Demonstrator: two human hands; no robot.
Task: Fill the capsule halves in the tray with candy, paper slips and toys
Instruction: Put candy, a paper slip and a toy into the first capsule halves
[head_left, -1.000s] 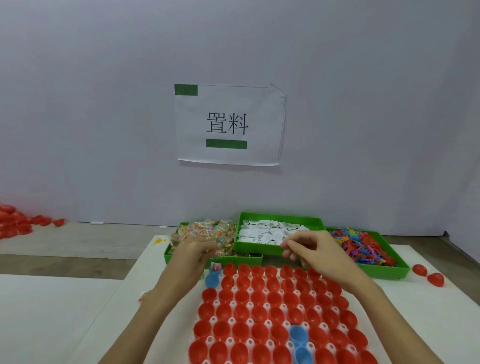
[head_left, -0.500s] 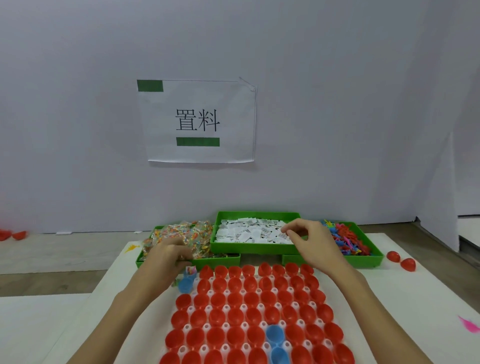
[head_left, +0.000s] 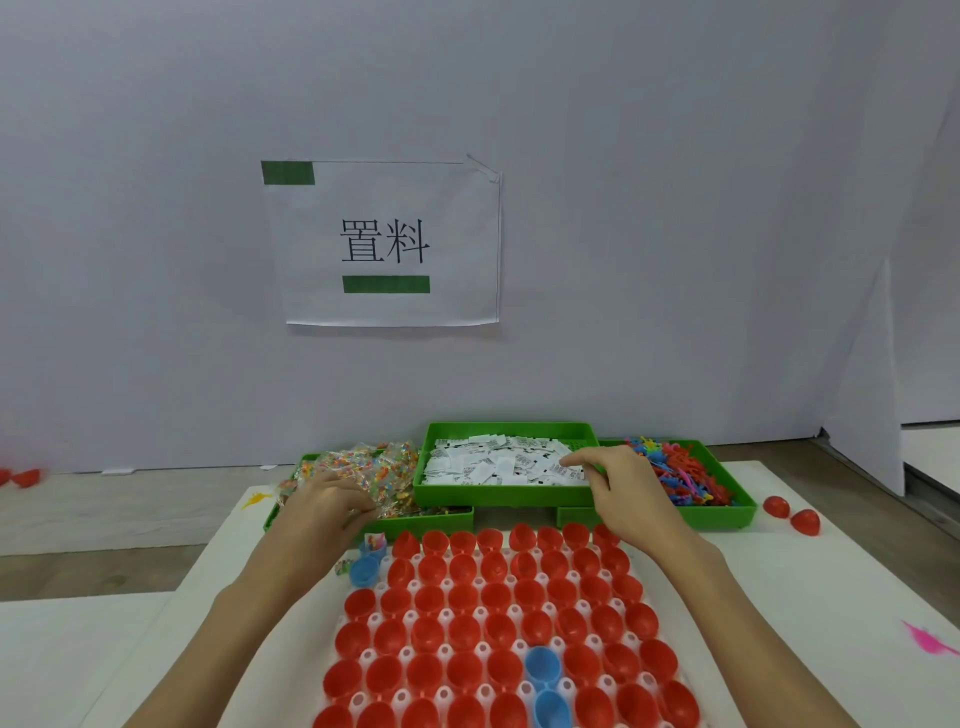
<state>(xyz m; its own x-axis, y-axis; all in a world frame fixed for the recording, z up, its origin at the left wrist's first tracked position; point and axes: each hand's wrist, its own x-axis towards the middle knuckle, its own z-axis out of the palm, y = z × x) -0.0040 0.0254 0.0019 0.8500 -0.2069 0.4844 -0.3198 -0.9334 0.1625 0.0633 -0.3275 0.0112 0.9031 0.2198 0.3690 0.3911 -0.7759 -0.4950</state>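
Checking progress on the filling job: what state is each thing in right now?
Candy bin: full, left hand in it.
Slip bin: full, right hand reaching in.
Toy bin: full, untouched.
Red halves: open side up, empty.
Corner blue half: beside the tray's far left corner; a candy wrapper lies just behind it.
Blue halves near front: empty.

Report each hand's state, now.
Left hand: fingers curled into the candy packets; whether it grips one cannot be told.
Right hand: fingers bent down onto the paper slips; a pinch cannot be told.
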